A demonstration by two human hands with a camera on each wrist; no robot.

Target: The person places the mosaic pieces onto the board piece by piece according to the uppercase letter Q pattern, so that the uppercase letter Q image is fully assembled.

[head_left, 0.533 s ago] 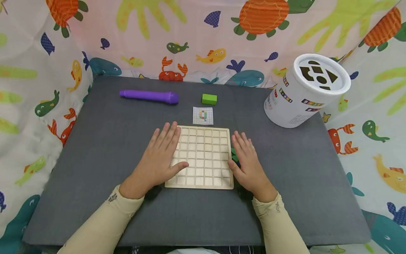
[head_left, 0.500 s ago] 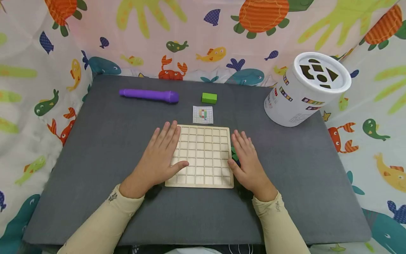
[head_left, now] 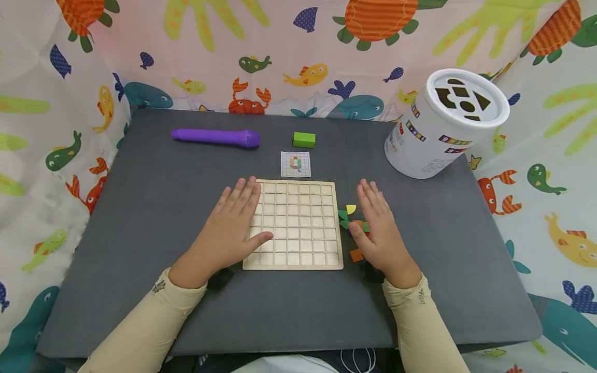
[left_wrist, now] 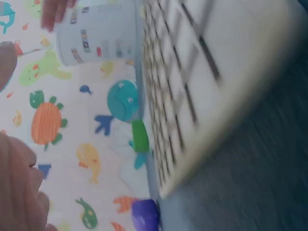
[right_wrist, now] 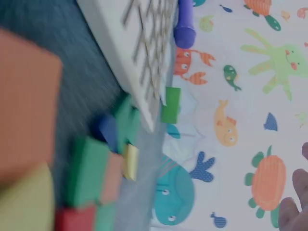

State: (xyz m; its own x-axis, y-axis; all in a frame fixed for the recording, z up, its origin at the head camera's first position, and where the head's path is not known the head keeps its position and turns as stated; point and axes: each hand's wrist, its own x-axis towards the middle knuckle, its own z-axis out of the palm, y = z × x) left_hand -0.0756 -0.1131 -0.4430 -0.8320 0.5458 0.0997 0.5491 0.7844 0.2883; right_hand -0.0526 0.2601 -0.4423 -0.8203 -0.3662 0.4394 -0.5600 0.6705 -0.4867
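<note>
Left hand [head_left: 226,225] and right hand [head_left: 383,232] hold nothing, fingers straight, thumbs spread. The gridded wooden board [head_left: 299,217] lies mostly between them, its left side under the left hand; coloured blocks [head_left: 356,255] lie beside it, partly hidden by the right hand. Beyond both, a printed card [head_left: 296,165] rests on the bench [head_left: 289,316].
</note>
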